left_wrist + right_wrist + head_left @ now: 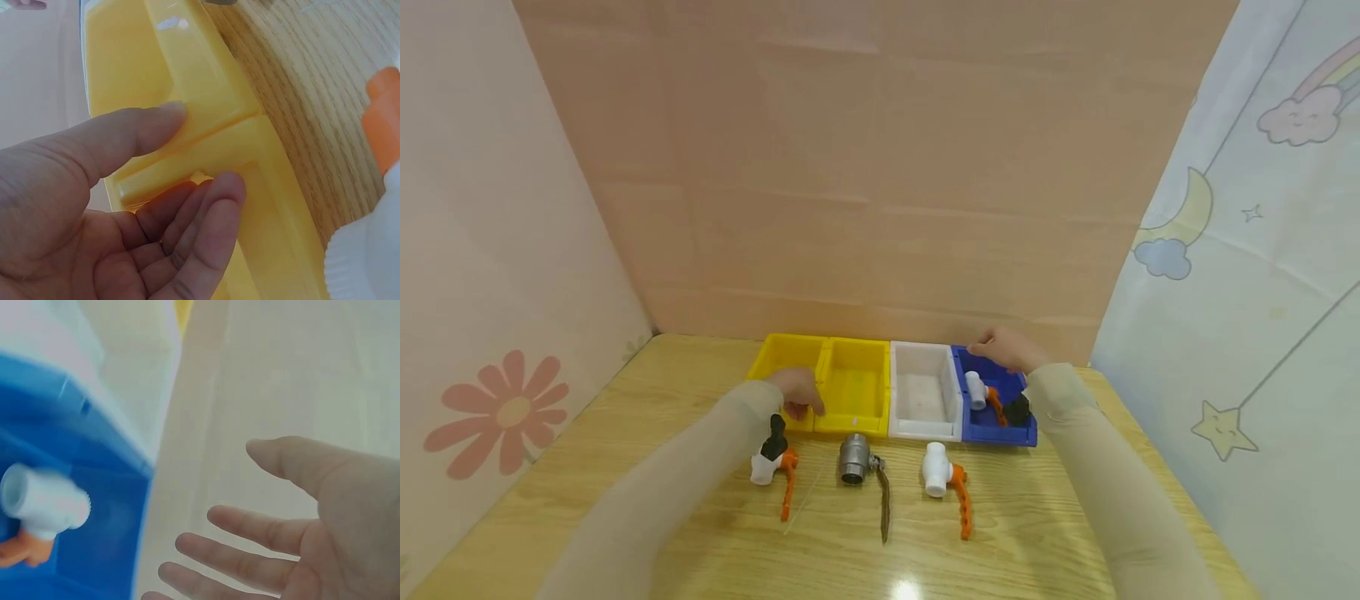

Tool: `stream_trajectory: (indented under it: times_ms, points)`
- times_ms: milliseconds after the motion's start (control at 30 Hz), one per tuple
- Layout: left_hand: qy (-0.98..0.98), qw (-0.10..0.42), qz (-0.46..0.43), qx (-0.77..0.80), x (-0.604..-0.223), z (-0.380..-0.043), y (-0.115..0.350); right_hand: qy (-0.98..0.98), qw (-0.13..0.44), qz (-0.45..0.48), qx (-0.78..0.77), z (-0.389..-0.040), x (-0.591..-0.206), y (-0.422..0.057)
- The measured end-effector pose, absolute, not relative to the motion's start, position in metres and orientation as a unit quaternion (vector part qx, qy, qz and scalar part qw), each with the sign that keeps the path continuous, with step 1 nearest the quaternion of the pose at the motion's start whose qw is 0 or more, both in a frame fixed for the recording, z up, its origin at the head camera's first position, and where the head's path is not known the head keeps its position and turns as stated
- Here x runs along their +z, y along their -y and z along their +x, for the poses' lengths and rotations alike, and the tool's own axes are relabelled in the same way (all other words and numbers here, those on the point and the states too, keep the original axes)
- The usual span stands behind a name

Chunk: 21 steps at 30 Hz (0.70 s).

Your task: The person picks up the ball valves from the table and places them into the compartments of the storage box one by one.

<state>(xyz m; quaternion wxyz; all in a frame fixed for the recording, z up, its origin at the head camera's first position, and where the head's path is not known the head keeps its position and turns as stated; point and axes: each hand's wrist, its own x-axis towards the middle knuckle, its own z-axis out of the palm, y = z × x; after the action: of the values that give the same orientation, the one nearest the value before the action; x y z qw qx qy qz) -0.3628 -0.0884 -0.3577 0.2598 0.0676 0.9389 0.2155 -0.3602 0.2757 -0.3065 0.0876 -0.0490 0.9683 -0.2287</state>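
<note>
In the blue bin (pixel 1000 435), right end of the row: a white-and-orange valve (pixel 976 390) plus something black (pixel 1017 410). Got the right hand (pixel 1007 348) spread by the bin's far edge, holding zilch. Got the left hand (pixel 797 387) loose at the seam of the yellow bins (pixel 857 387), thumb apart from fingers, can't tell if touching. Tight near side with three valves (pixel 853 458), bare tabletop (pixel 1033 504) further right.

The head camera looks down over bins (pixel 890 390) that both wrist cameras view closely.
</note>
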Motion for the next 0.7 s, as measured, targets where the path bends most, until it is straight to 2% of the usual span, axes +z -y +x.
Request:
stream_trajectory:
  times_ms: [233, 467, 700]
  points:
    - [-0.938, 0.260, 0.069, 0.218, -0.358, -0.363, 0.090, -0.974, 0.028, -0.094, -0.202, -0.342, -0.297, -0.258]
    - [-0.932, 0.266, 0.074, 0.233, -0.357, -0.362, 0.090, -0.976, 0.028, -0.106, -0.186, -0.317, -0.290, -0.242]
    - [-0.933, 0.263, 0.077, 0.235, -0.355, -0.360, 0.091, -0.972, 0.041, -0.122, -0.196, -0.293, -0.303, -0.233]
